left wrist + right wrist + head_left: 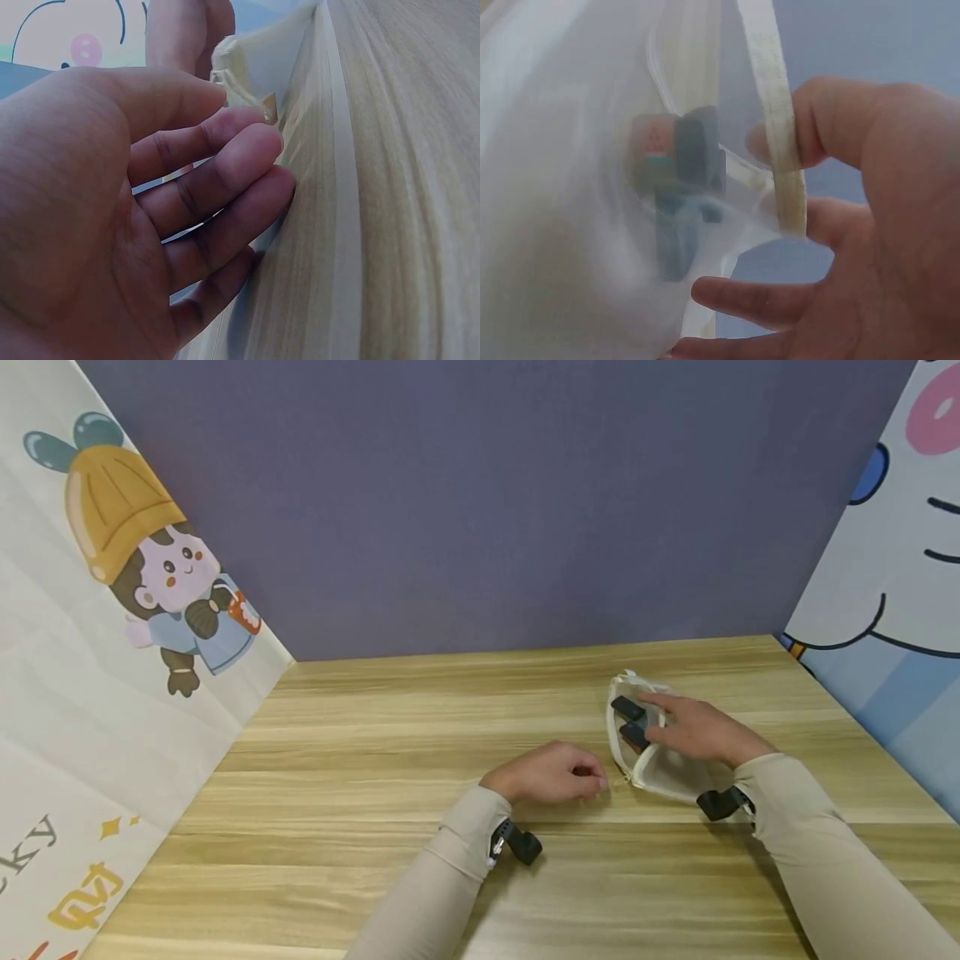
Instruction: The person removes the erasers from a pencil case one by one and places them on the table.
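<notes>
A translucent whitish pouch (675,772) with a pale-edged mouth lies on the table, its mouth facing left. Inside it are two small dark blocky objects (628,708); through the film in the right wrist view, one object (656,146) shows a reddish patch. My right hand (701,728) is at the pouch's mouth with fingers extended. Its thumb (780,135) passes behind the rim band (772,112), inside the film, and the lower fingers stay outside. My left hand (555,772) hovers just left of the pouch's near corner, fingers loosely bent, with nothing in it.
The wood-grain table (360,793) extends left of the pouch. A dark purple-grey panel (487,510) stands along its back edge. Printed cartoon panels rise on the left (75,693) and right (900,610). A black camera mount (517,843) is on the left wrist.
</notes>
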Demonstrator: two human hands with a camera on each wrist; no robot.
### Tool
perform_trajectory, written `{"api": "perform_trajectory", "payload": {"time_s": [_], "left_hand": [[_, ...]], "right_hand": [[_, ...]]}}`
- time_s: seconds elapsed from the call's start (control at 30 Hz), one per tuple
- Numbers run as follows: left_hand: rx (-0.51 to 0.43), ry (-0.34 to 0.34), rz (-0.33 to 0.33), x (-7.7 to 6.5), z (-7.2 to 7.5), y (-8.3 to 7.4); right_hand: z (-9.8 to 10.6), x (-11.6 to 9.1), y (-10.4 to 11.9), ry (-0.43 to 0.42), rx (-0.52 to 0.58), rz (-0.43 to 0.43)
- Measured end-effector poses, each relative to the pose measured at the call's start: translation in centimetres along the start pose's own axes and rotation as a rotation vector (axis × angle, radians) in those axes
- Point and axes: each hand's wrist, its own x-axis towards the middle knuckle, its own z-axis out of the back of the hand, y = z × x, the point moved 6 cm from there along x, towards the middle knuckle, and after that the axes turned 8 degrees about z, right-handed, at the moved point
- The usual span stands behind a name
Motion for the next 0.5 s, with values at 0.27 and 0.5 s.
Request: {"api": "perform_trajectory", "payload": {"time_s": [0.27, 0.5], "left_hand": [[0.013, -0.004, -0.003, 0.2, 0.1, -0.2], [0.022, -0.008, -0.01, 0.2, 0.1, -0.2]], "right_hand": [[0.0, 0.3, -1.1, -0.025, 0.112, -0.065], [0.1, 0.4, -1.7, -0.068, 0.108, -0.045]]}}
